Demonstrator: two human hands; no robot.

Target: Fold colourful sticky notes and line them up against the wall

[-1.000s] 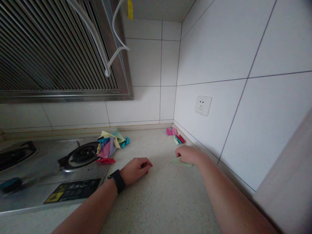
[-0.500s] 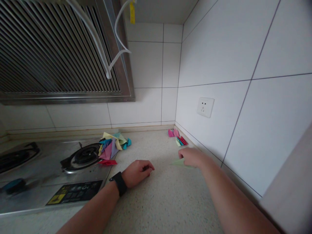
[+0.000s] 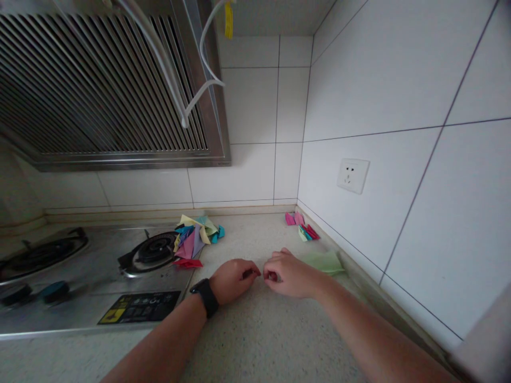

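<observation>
My left hand [image 3: 235,280], with a black watch [image 3: 206,296] on its wrist, is over the pale speckled counter with its fingers curled and thumb toward the fingertips. My right hand [image 3: 289,274] faces it, fingers bent in, the fingertips of both hands a small gap apart. I see nothing sticking out of either hand. A light green sheet of paper [image 3: 325,262] lies on the counter just behind and right of my right hand, partly covered by it.
A heap of folded coloured papers [image 3: 195,239] lies at the stove's [image 3: 120,298] right edge, partly on the counter. Several small folded papers [image 3: 305,229] lie near the back corner. A range hood [image 3: 131,159] with a hanging white hose [image 3: 159,58] is above. A socket [image 3: 353,175] is on the right wall.
My right hand has let go of the green paper and moved left to my left hand. The green paper now lies flatter to the right. The view has turned slightly left.
</observation>
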